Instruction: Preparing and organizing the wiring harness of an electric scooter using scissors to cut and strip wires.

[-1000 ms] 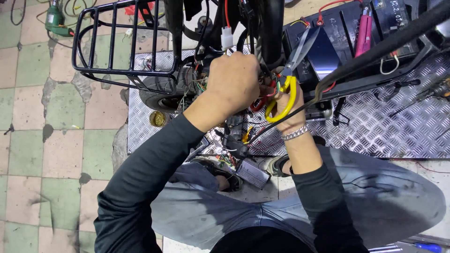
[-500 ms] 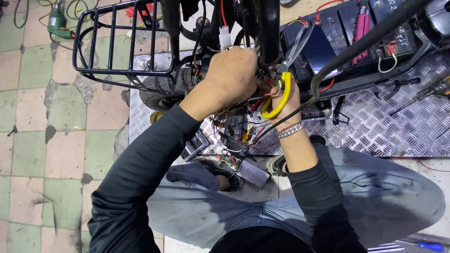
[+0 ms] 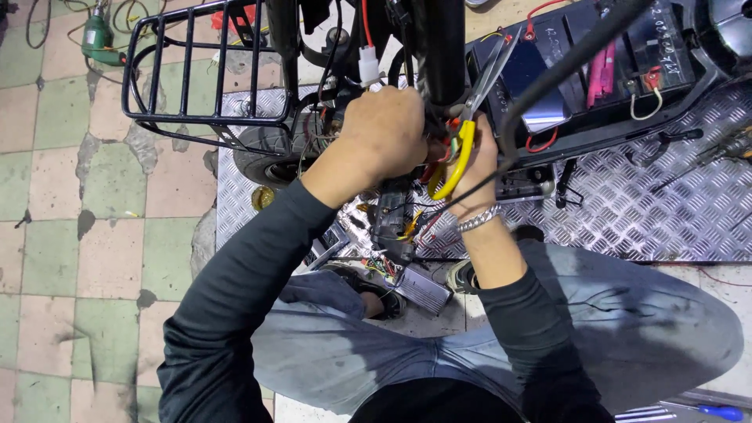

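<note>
The left hand (image 3: 388, 133) closes on thin, limp wires (image 3: 427, 149) beside the black post (image 3: 444, 47). The right hand (image 3: 474, 160) grips stiff scissors (image 3: 470, 117) by their yellow handles; blades are sharp.

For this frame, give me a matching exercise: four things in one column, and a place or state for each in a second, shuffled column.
Things:
1. scissors
2. basket
3. drill
4. screwdriver

Places or states:
A. on the tiled floor, top left corner
B. held in the right hand, blades pointing up
C. black wire frame, left of the left hand
D. on the floor, bottom right corner

Pairs: 1-B, 2-C, 3-A, 4-D
</note>
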